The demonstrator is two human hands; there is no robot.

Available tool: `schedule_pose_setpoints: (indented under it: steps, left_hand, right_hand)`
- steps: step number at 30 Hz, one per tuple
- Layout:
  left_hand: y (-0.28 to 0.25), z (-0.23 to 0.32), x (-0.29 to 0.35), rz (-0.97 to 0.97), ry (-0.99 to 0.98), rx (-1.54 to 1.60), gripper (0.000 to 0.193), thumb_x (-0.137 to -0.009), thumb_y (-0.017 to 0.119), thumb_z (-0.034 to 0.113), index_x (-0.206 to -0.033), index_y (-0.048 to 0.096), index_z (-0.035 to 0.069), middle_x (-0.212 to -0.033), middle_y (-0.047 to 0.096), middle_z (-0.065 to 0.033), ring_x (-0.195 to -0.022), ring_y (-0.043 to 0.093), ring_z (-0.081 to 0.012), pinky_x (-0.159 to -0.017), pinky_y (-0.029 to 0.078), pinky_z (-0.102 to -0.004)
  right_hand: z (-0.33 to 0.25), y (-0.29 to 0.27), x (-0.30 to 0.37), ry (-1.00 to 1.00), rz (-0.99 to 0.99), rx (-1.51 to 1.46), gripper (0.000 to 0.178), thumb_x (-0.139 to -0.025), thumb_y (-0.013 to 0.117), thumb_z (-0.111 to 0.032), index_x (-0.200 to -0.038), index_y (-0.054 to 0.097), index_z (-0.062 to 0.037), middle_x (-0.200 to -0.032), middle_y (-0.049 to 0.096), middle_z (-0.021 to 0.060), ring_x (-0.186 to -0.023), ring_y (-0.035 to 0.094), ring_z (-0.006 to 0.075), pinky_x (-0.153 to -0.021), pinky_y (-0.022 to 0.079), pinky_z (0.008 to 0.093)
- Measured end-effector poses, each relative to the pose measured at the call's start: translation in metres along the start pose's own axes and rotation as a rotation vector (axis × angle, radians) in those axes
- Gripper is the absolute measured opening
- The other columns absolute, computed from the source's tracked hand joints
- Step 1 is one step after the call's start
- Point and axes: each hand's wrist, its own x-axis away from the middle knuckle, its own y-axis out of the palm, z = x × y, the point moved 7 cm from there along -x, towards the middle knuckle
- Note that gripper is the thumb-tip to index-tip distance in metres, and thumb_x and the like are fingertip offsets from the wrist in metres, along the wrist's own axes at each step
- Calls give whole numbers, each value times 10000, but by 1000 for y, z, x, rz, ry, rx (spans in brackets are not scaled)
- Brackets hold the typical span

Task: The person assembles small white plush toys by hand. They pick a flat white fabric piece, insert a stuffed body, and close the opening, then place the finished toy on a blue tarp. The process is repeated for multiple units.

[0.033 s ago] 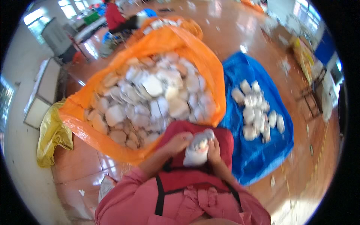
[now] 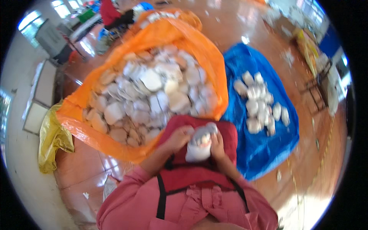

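Observation:
Over the dark red cloth (image 2: pixel 229 134) on my lap sits a rounded white and grey soft bundle (image 2: pixel 197 154), with a pinkish-yellow patch at its middle. My right hand (image 2: pixel 217 145) grips its right side, thumb and fingers closed on it. At its upper left edge my left hand (image 2: pixel 180 138) is closed, fingertips touching the bundle. Motion blur hides the finger detail. In front of me an open orange sack (image 2: pixel 209 50) holds a heap of flat rounded white and tan pieces (image 2: pixel 151 80). Beyond my right hand, several white bundles (image 2: pixel 258 103) lie on a blue sheet (image 2: pixel 276 149).
A yellow sack (image 2: pixel 51 134) slumps by the left wall near white cabinets (image 2: pixel 41 92). Farther back, a person in red (image 2: pixel 110 14) is beside a second orange sack (image 2: pixel 191 19). A metal frame (image 2: pixel 316 94) and piled sacks stand at the right on the tiled floor.
The whole view has shifted slightly, so the sacks and sheet appear higher. Both hands remain on the same bundle, their grip looking much the same.

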Motion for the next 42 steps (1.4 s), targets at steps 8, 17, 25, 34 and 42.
schedule_pose_setpoints:
  steps: [8, 17, 25, 34, 42]
  left_hand:
    - [1, 29, 5, 152, 30, 233, 198, -953, 577, 225, -835, 588, 66, -769, 561, 45, -726, 512, -35, -650, 433, -218]
    - [11, 9, 2, 100, -89, 146, 393, -844, 700, 236, -1153, 569, 31, -1037, 619, -31, -961, 581, -127, -841, 469, -280]
    - [24, -8, 2, 19, -197, 84, 488, -724, 796, 102, -1157, 589, 14, -1070, 646, -49, -961, 609, -163, -858, 479, -314]
    - [36, 2, 2, -94, -87, 167, 522, -732, 812, 105, -1189, 570, 38, -1144, 614, -33, -1035, 575, -150, -899, 466, -305]
    - [24, -7, -10, 112, -122, 264, 443, -717, 768, -15, -1132, 620, 29, -1099, 646, -46, -988, 615, -175, -869, 493, -325]
  right_hand:
    - [-37, 9, 1, -176, -44, -244, 308, -995, 462, -194, -1215, 542, 6, -1146, 608, 77, -1047, 564, 143, -927, 446, 294]
    - [-29, 1, -8, -207, 54, -220, 301, -1000, 463, -194, -1233, 519, -11, -1133, 597, 61, -1033, 554, 140, -920, 442, 286]
    - [-16, 10, -5, -171, 140, 0, 374, -984, 500, -282, -1220, 524, 8, -1106, 601, 77, -1021, 549, 154, -914, 437, 296]
    - [13, 21, -6, 103, -81, -410, 414, -1011, 423, -369, -1156, 555, -5, -1041, 628, 45, -948, 576, 112, -854, 472, 273]
    - [-8, 3, -12, -40, -23, 37, 397, -1013, 426, -328, -1159, 563, 14, -1012, 637, 44, -923, 579, 146, -838, 471, 304]
